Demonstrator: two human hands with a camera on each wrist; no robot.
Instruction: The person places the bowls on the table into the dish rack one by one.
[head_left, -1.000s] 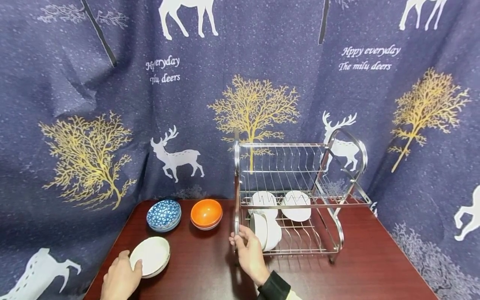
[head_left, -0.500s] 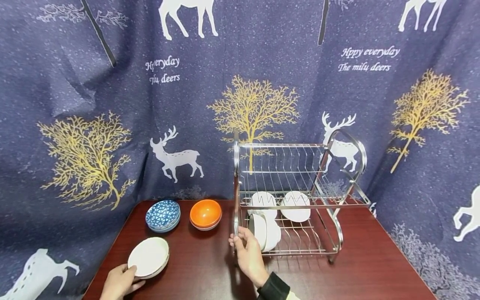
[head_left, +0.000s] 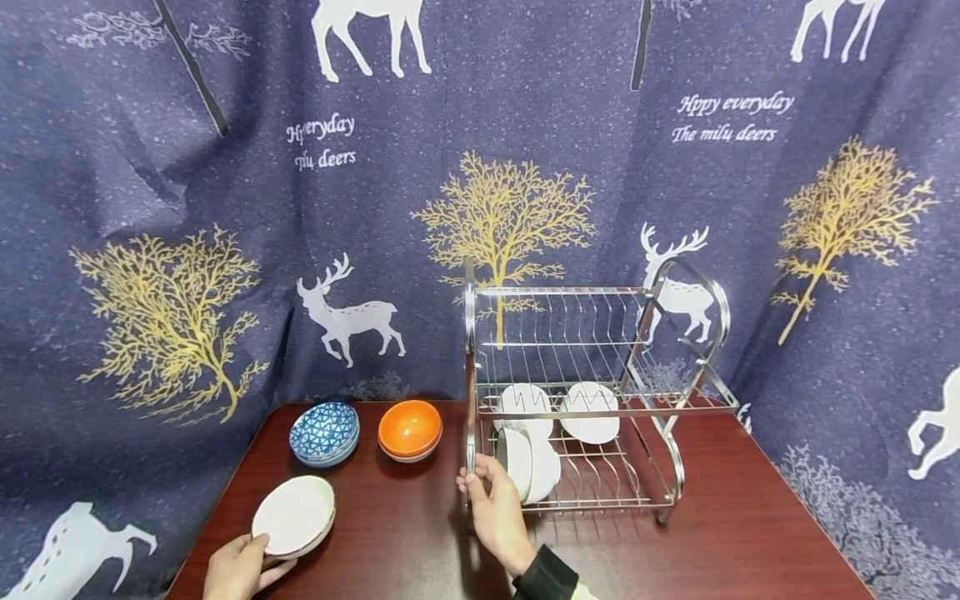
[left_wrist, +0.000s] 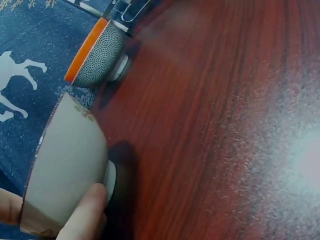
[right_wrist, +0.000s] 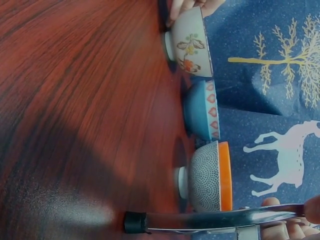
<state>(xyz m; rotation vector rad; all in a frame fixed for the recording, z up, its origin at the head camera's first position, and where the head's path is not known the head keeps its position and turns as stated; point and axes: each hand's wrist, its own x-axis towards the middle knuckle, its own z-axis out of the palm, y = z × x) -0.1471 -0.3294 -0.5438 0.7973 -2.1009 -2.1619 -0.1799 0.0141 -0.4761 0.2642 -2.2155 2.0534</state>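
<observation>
At the table's left front, a white bowl [head_left: 294, 515] with a floral pattern outside is pinched by my left hand [head_left: 238, 568]. The thumb lies at its rim, and fingers [left_wrist: 89, 212] reach under its side near the foot. Whether the foot touches the table, I cannot tell. My right hand [head_left: 495, 510] grips the left front post of a two-tier metal dish rack [head_left: 577, 412]. In the right wrist view, the right hand's fingers [right_wrist: 280, 231] curl round that post, beyond the orange-rimmed bowl.
Behind the white bowl are a blue patterned bowl [head_left: 324, 433] and an orange bowl [head_left: 409, 429]. Several white bowls [head_left: 591, 412] stand on the rack's lower tier. A dark red wooden table [head_left: 390, 533] carries everything, with a printed curtain [head_left: 420, 200] behind.
My left hand has shifted from over the white bowl's left rim to a hold with the thumb on the rim and fingers below. My right hand stays on the rack post.
</observation>
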